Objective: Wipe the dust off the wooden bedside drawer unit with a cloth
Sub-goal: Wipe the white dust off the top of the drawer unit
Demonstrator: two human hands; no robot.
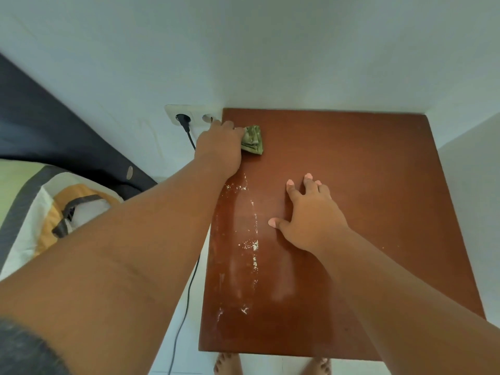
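While the left hand (219, 147) clutched the green cloth (253, 139) at the drawer unit's (365, 171) far-left corner, the white dust streak (251, 239) ran lengthwise back toward the person, nearer that grip than the right hand (311, 212), splayed flat, holding nothing.

A bedroom in a home — the corner beside the bed.

A wooden drawer unit (351, 212) stands against a plain white wall (243, 50), close by a bed (16, 190) with a dark headboard (54, 125) and patterned bedding; a double socket (189, 117) with a black cable (186, 293) plugged in sits low on the wall — bare feet (227, 364) on a pale floor.
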